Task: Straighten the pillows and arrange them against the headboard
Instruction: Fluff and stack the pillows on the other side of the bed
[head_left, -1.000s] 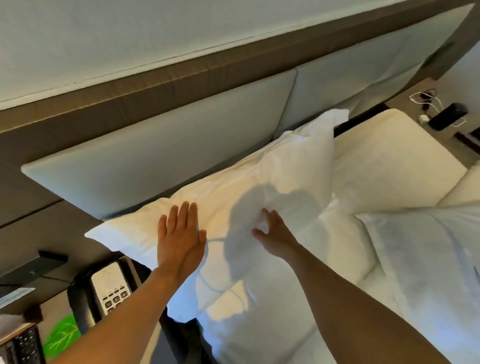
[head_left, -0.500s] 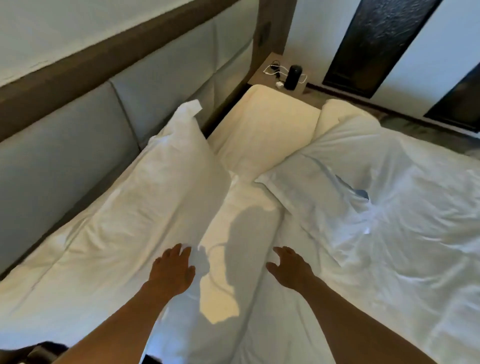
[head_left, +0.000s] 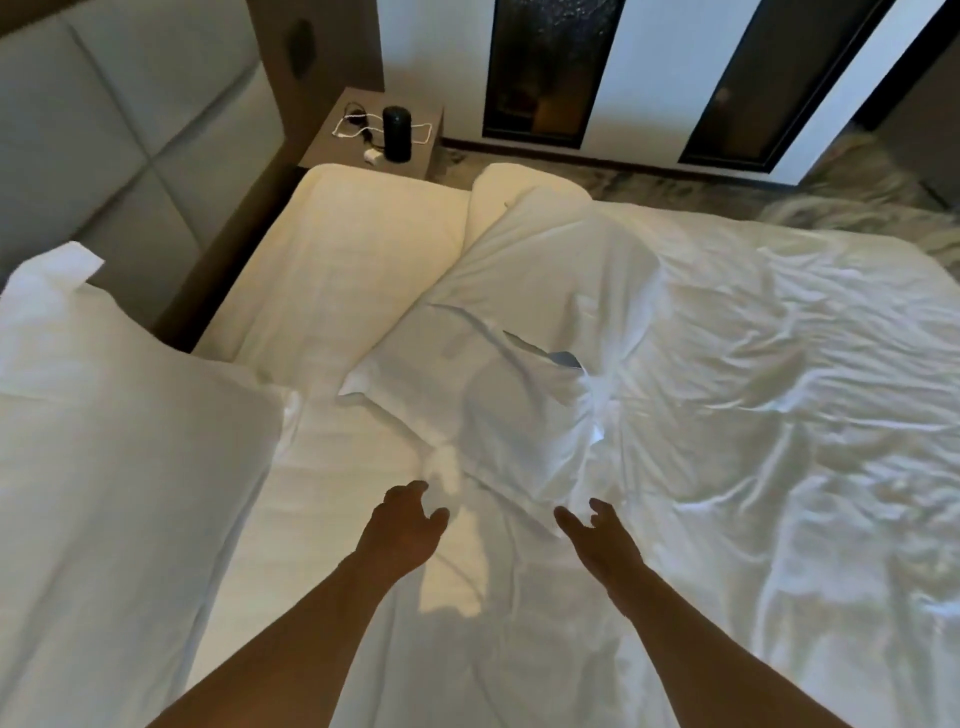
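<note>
A white pillow (head_left: 104, 441) lies at the left against the grey padded headboard (head_left: 130, 130). A second white pillow (head_left: 498, 374) lies crooked in the middle of the bed, away from the headboard, partly on the rumpled duvet. My left hand (head_left: 402, 530) and my right hand (head_left: 597, 535) hover just short of this second pillow's near edge, fingers apart, holding nothing. Bare cream mattress sheet (head_left: 353, 244) shows by the headboard beyond it.
A rumpled white duvet (head_left: 753, 415) covers the right of the bed. A bedside table (head_left: 332, 150) at the far corner carries a black cylinder speaker (head_left: 397, 135) and a white cable. Dark glass panels and floor lie beyond the bed.
Both hands have left the first pillow at the headboard and moved right toward the second pillow. My view has swung right across the bed.
</note>
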